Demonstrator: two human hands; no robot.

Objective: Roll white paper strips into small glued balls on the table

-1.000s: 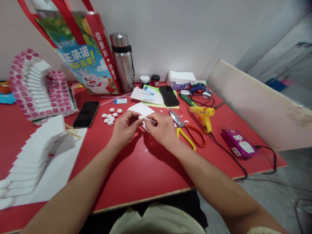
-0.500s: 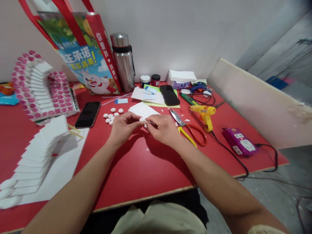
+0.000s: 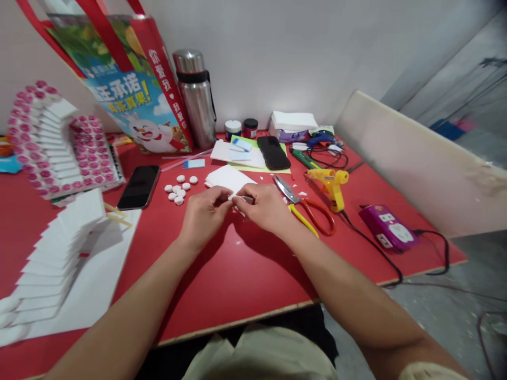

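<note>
My left hand [image 3: 204, 215] and my right hand [image 3: 262, 207] meet above the red table [image 3: 233, 269]. Between their fingertips is a small white paper piece [image 3: 231, 197], pinched from both sides and mostly covered by the fingers. Just behind the hands lies a stack of white paper sheets [image 3: 228, 177]. Several small round white discs [image 3: 181, 193] are scattered to the left of my left hand. Scissors [image 3: 301, 203] with red and yellow handles rest open beside my right hand, among white paper scraps [image 3: 302, 193].
A yellow glue gun [image 3: 332, 184] and purple power socket [image 3: 388, 228] stand at right, with cables. On the left are a fanned white staircase model [image 3: 59, 258], a pink-and-white model [image 3: 59, 142] and a phone [image 3: 139, 187]. Behind stand a steel flask [image 3: 196, 100] and shopping bag [image 3: 138, 100].
The round white piece seen at my left fingertips is now largely hidden between both hands' fingers. My hands have drawn slightly closer together, and the view has shifted a little.
</note>
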